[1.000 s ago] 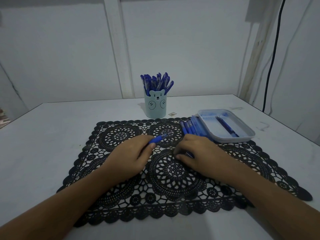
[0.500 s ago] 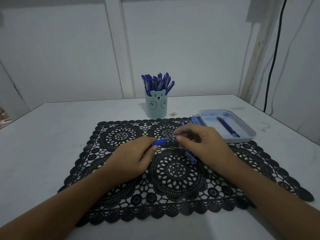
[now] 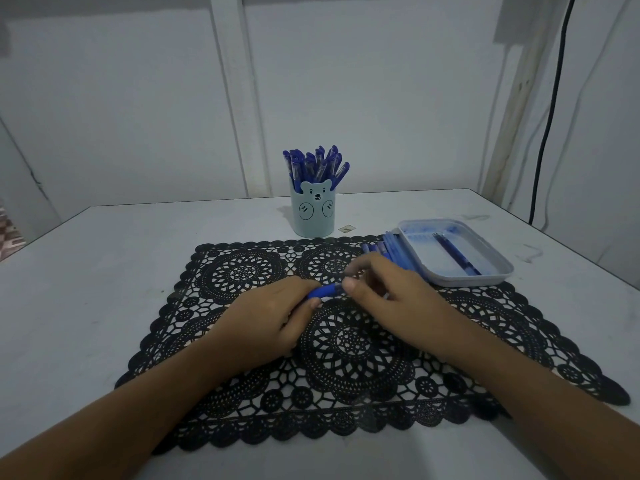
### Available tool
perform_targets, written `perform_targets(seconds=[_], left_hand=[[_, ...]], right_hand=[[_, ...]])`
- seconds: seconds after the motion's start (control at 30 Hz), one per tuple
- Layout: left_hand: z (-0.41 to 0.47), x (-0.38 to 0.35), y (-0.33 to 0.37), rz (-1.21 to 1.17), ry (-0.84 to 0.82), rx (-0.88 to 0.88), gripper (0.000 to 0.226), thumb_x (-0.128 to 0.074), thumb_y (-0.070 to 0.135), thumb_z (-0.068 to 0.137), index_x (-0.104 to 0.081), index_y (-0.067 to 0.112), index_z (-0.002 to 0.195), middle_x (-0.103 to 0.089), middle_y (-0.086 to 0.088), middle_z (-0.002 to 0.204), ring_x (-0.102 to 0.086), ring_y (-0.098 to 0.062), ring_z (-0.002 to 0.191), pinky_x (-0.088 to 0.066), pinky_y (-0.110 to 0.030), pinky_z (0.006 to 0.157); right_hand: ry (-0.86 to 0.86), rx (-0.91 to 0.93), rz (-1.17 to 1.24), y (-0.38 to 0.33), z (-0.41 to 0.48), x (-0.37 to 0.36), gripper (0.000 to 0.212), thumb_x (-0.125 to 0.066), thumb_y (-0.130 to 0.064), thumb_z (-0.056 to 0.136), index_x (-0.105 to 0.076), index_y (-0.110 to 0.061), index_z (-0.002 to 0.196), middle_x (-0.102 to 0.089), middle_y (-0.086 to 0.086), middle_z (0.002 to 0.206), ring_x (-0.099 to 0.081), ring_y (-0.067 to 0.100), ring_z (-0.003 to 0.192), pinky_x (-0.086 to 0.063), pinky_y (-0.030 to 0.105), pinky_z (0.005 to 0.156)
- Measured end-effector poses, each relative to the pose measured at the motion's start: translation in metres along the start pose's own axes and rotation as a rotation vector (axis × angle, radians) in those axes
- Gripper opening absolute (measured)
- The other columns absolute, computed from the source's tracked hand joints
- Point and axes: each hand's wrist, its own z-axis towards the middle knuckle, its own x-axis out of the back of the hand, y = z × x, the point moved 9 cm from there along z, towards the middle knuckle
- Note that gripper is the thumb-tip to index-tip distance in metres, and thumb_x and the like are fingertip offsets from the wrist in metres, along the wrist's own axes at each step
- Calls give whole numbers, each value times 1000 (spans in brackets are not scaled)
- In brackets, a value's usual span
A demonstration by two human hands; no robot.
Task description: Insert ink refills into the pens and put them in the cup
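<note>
My left hand (image 3: 266,320) grips a blue pen (image 3: 323,291) over the black lace mat (image 3: 346,344), its blue grip end pointing right. My right hand (image 3: 388,292) pinches that end of the pen with thumb and fingers; what it pinches there is hidden. A pale blue bear cup (image 3: 312,212) stands behind the mat, filled with several blue pens (image 3: 317,164). More blue pens (image 3: 388,251) lie on the mat next to a white tray (image 3: 485,277). An ink refill (image 3: 457,254) lies in the tray.
The white table (image 3: 86,271) ends at a wall behind the cup. A small tag (image 3: 347,228) lies right of the cup. A black cable (image 3: 547,109) hangs down the wall at the right.
My right hand lifted from the mat by the loose pens and came to the tip of the pen in my left hand, now pinching it. My left hand stayed nearly still.
</note>
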Motion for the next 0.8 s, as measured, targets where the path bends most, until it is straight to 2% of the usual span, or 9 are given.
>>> perform_targets(seconds=[0.07,0.17,0.2,0.33,0.4,0.47,0.6,0.7,0.8], left_hand=[[0,0,-1,5,4,-5,37,-32,39,91,-57,20,111,-58,13,84,-50,-1,72,-40,-14,66],[-1,0,2,28,15,-27,35,-34,36,91,-58,18,109,-59,11,83,-50,-1,71,-40,-15,67],[-1,1,4,34,17,-34,34,-35,35,92,-59,17,108,-59,11,82,-49,-1,72,-39,-13,67],[0,1,5,50,13,-42,34,-35,35,92,-59,18,108,-57,14,81,-46,2,71,-37,-11,65],[0,-1,6,69,3,-57,33,-35,37,92,-58,20,109,-58,14,82,-48,1,69,-39,-13,62],[0,-2,6,73,-1,-56,34,-34,38,92,-57,21,109,-58,14,82,-49,1,68,-39,-14,61],[0,0,5,68,18,-57,31,-36,35,91,-58,19,107,-57,14,82,-46,2,71,-35,-10,64],[-1,-2,7,77,8,-79,28,-35,36,92,-54,23,108,-60,11,84,-51,-2,70,-39,-15,64],[0,-1,7,64,19,-75,29,-36,36,92,-55,21,109,-60,11,85,-51,-3,74,-37,-12,64]], right_hand=[[9,19,14,0,1,5,1,-53,-28,90,-53,-27,89,-57,-8,74,-49,-3,64,-39,10,58],[10,13,-35,0,1,5,22,-45,-35,92,-54,-29,73,-55,-8,62,-50,4,55,-41,19,52],[-4,8,-52,0,1,3,25,-42,-38,92,-54,-29,72,-55,-7,63,-51,9,55,-43,24,56],[-52,50,-48,-2,0,-3,9,-50,-34,90,-52,-27,94,-59,-7,77,-55,8,67,-45,22,61],[-39,50,-72,-2,0,-2,15,-47,-35,91,-55,-24,85,-60,-4,71,-54,12,63,-45,29,62],[-32,19,-71,0,0,0,27,-39,-40,92,-53,-24,75,-55,-4,63,-49,11,57,-43,28,58],[-78,49,-83,0,0,-4,8,-47,-36,91,-50,-30,88,-59,-4,75,-54,12,65,-43,25,59],[-64,34,-100,0,1,-3,22,-42,-38,93,-52,-28,75,-56,-3,64,-49,13,55,-43,32,58],[-90,45,-99,-1,-1,-5,12,-43,-41,91,-49,-32,86,-58,-4,70,-50,12,59,-42,26,57]])
